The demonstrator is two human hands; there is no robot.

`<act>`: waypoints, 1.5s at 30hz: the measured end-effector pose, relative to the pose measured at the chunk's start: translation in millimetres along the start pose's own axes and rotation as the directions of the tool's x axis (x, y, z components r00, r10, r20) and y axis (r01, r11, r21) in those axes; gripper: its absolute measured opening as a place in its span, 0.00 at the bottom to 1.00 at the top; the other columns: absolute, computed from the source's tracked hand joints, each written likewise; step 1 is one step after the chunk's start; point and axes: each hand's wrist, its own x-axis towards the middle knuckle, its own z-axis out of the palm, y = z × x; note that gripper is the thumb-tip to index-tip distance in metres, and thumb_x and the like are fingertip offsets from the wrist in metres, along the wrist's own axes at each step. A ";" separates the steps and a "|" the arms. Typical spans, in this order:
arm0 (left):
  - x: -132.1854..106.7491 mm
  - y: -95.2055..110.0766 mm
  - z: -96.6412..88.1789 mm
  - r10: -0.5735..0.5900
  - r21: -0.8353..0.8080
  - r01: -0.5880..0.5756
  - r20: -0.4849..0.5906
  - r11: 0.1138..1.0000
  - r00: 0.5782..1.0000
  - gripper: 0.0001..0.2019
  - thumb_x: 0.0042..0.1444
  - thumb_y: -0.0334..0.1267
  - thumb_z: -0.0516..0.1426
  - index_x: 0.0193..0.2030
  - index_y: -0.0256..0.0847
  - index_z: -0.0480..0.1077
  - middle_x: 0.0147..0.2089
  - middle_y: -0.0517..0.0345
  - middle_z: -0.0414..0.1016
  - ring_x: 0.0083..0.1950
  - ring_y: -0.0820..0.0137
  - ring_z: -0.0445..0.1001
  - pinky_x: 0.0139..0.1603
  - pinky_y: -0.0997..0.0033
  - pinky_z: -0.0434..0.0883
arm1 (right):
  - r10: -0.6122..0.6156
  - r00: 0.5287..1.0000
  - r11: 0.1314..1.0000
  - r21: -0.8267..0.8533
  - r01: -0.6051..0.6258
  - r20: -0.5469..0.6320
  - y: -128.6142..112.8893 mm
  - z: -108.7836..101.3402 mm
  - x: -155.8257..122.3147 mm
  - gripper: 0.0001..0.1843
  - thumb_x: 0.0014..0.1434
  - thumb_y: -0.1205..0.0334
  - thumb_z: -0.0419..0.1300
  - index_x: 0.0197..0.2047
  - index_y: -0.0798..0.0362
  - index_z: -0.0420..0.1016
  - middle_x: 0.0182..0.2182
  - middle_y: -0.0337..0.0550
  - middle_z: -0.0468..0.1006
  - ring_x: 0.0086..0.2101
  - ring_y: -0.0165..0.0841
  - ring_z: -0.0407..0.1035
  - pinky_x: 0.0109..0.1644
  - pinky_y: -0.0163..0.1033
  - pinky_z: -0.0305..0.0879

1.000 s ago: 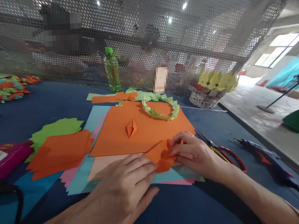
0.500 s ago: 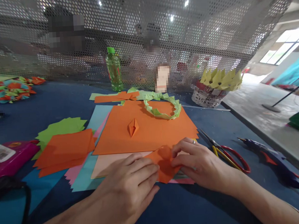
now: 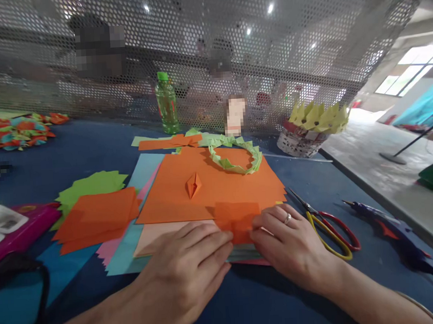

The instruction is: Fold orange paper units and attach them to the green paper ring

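Observation:
A small orange paper square (image 3: 237, 221) lies folded on a stack of coloured sheets, at the near edge of a large orange sheet (image 3: 218, 189). My left hand (image 3: 186, 271) lies flat with its fingertips pressing the paper's left edge. My right hand (image 3: 291, 248), with a ring on one finger, presses the paper's right edge with its fingertips. A small folded orange piece (image 3: 193, 185) sits on the large sheet, and a green folded paper ring (image 3: 235, 153) lies beyond it.
Scissors with red and yellow handles (image 3: 325, 222) and a dark glue gun (image 3: 393, 229) lie to the right. Orange squares (image 3: 98, 218) and green squares (image 3: 89, 184) sit left, beside a pink box (image 3: 22, 227). A green bottle (image 3: 166, 104), a basket (image 3: 303, 139) and a mesh screen (image 3: 194, 46) stand behind.
The small orange paper went from raised and curled between my fingers to pressed flat on the stack. Both hands drew closer together over it.

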 end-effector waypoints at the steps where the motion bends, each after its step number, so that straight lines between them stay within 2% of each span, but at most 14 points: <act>1: 0.3 0.5 1.1 -0.005 -0.004 0.005 0.016 1.000 1.000 0.13 0.67 0.31 0.54 0.55 0.38 0.73 0.54 0.57 0.79 0.53 0.64 0.74 0.56 0.60 0.70 | 0.006 1.000 1.000 0.004 -0.006 0.013 -1.4 1.1 0.3 0.12 0.67 0.72 0.53 0.33 0.55 0.72 0.35 0.44 0.77 0.36 0.35 0.66 0.43 0.43 0.61; 5: 0.0 0.3 4.9 -0.033 0.008 0.032 0.086 0.999 0.996 0.13 0.69 0.35 0.51 0.54 0.37 0.73 0.53 0.53 0.79 0.51 0.64 0.76 0.54 0.58 0.74 | 0.026 0.995 0.984 0.173 -0.043 0.095 -5.7 0.7 2.6 0.11 0.67 0.68 0.55 0.33 0.53 0.74 0.35 0.41 0.77 0.35 0.34 0.67 0.41 0.42 0.62; 9: -1.5 -1.4 4.7 -0.057 -0.014 0.058 0.097 0.998 0.994 0.12 0.69 0.35 0.52 0.52 0.39 0.74 0.52 0.54 0.80 0.51 0.65 0.77 0.55 0.60 0.75 | 0.118 0.975 0.902 0.390 -0.184 0.185 -0.7 -3.1 3.9 0.02 0.64 0.62 0.63 0.39 0.51 0.76 0.39 0.41 0.77 0.39 0.34 0.69 0.44 0.41 0.65; 10: -1.5 -1.4 4.3 -0.060 -0.018 0.062 0.095 0.998 0.994 0.12 0.68 0.35 0.52 0.52 0.39 0.74 0.52 0.55 0.80 0.51 0.65 0.77 0.55 0.61 0.75 | 0.146 0.965 0.877 0.423 -0.228 0.216 2.0 -3.7 3.9 0.03 0.63 0.62 0.64 0.40 0.51 0.76 0.40 0.42 0.77 0.41 0.35 0.69 0.45 0.41 0.65; 15: 2.8 1.1 0.8 -0.047 -0.038 0.049 0.063 0.998 0.997 0.12 0.69 0.34 0.51 0.48 0.40 0.76 0.49 0.54 0.80 0.48 0.67 0.78 0.50 0.66 0.76 | 0.217 0.909 0.768 0.513 -0.383 0.355 14.4 -3.7 3.0 0.10 0.55 0.71 0.69 0.37 0.51 0.75 0.41 0.39 0.75 0.44 0.32 0.69 0.50 0.39 0.66; 19: 7.5 2.6 -1.3 -0.041 -0.034 0.042 0.021 0.999 0.999 0.14 0.69 0.34 0.50 0.43 0.41 0.77 0.47 0.55 0.81 0.45 0.67 0.78 0.47 0.67 0.77 | 0.246 0.881 0.715 0.539 -0.446 0.403 18.2 -4.7 3.2 0.10 0.54 0.70 0.71 0.36 0.50 0.75 0.41 0.37 0.74 0.45 0.31 0.69 0.50 0.38 0.66; 22: 7.1 3.5 -0.2 -0.034 -0.028 0.034 0.000 0.999 0.999 0.14 0.69 0.34 0.50 0.42 0.40 0.78 0.45 0.55 0.81 0.44 0.68 0.78 0.47 0.68 0.77 | 0.260 0.871 0.695 0.546 -0.468 0.416 19.5 -5.3 4.4 0.07 0.56 0.67 0.71 0.35 0.50 0.76 0.41 0.38 0.74 0.45 0.32 0.70 0.50 0.38 0.66; 26: 4.2 5.3 2.6 -0.020 -0.028 0.020 -0.001 0.999 1.000 0.12 0.68 0.33 0.51 0.45 0.37 0.77 0.46 0.54 0.81 0.46 0.67 0.79 0.50 0.67 0.77 | 0.296 0.855 0.669 0.546 -0.504 0.426 19.3 -2.5 5.0 0.04 0.60 0.62 0.68 0.34 0.50 0.77 0.39 0.37 0.74 0.41 0.30 0.70 0.47 0.37 0.66; 33: 7.2 4.3 2.8 -0.019 -0.052 0.018 -0.018 0.998 1.000 0.12 0.68 0.32 0.52 0.49 0.36 0.76 0.46 0.55 0.83 0.46 0.68 0.79 0.50 0.68 0.76 | 0.416 0.815 0.649 0.496 -0.577 0.404 8.4 3.0 4.3 0.07 0.61 0.64 0.67 0.31 0.51 0.74 0.36 0.36 0.73 0.38 0.30 0.68 0.41 0.38 0.65; 40: 9.1 4.9 4.2 -0.036 -0.041 0.034 -0.043 0.999 0.998 0.12 0.69 0.33 0.50 0.49 0.37 0.76 0.44 0.56 0.82 0.42 0.68 0.80 0.43 0.69 0.76 | 0.454 0.818 0.670 0.469 -0.575 0.354 2.9 4.1 7.9 0.08 0.59 0.67 0.67 0.31 0.51 0.71 0.35 0.37 0.73 0.37 0.32 0.67 0.42 0.40 0.64; 45: 4.0 3.5 7.0 -0.030 0.018 0.029 0.048 0.999 0.998 0.14 0.70 0.38 0.50 0.54 0.41 0.74 0.48 0.55 0.80 0.46 0.67 0.78 0.48 0.67 0.75 | 0.476 0.813 0.665 0.468 -0.582 0.335 0.7 6.3 6.1 0.09 0.58 0.70 0.66 0.30 0.51 0.70 0.35 0.38 0.73 0.36 0.32 0.67 0.41 0.40 0.65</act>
